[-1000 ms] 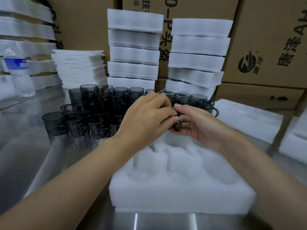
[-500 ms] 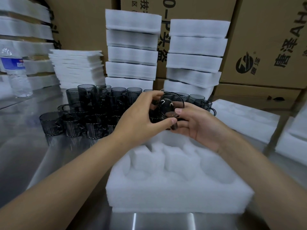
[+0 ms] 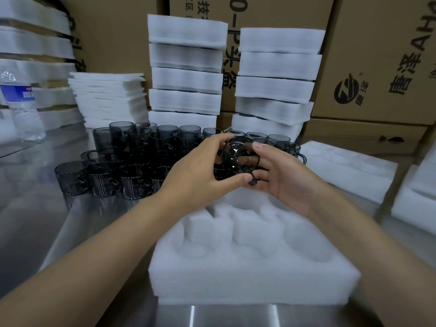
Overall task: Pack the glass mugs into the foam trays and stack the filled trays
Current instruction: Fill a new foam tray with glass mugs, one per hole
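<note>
While both my hands were clamped on one smoky glass mug, left hand curled round its left side and right hand cradling the right with the thumb on the rim, it hung tilted above the far edge of the foam tray. Every pocket I could see in that tray was bare, so I judged its packing hardly begun. A crowd of mugs waited toward the far left of the steel table. Two tray stacks stood at its far edge; whether those held mugs I could not tell.
</note>
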{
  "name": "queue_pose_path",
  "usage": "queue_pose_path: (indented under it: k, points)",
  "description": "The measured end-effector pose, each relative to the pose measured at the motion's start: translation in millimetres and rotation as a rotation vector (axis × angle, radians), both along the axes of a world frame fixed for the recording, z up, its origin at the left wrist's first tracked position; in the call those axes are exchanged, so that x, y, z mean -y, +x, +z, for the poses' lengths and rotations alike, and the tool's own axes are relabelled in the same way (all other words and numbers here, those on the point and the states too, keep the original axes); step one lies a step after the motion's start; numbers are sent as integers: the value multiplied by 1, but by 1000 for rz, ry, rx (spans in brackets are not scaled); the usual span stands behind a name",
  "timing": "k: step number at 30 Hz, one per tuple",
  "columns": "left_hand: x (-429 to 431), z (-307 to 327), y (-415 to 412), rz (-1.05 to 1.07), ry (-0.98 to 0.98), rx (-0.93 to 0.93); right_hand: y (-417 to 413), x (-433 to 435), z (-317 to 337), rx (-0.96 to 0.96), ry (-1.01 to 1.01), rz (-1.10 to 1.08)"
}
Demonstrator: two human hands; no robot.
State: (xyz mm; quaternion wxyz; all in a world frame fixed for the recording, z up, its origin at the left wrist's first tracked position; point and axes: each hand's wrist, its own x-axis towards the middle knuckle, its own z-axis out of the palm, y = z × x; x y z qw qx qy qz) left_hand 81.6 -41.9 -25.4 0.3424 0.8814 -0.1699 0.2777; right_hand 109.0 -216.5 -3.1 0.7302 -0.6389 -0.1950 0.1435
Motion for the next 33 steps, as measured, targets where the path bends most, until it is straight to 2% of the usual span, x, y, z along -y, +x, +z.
queue_pose_path:
  k: [10,25,33]
  points:
    - [0,0,0,-10,23,-14,0,1,-1,-3,7,2]
    - [-1,0,0,67,41,-14,0,0,-6,102,-6,48]
    - [-1,0,1,50,-47,-49,1,1,-7,126,-20,63]
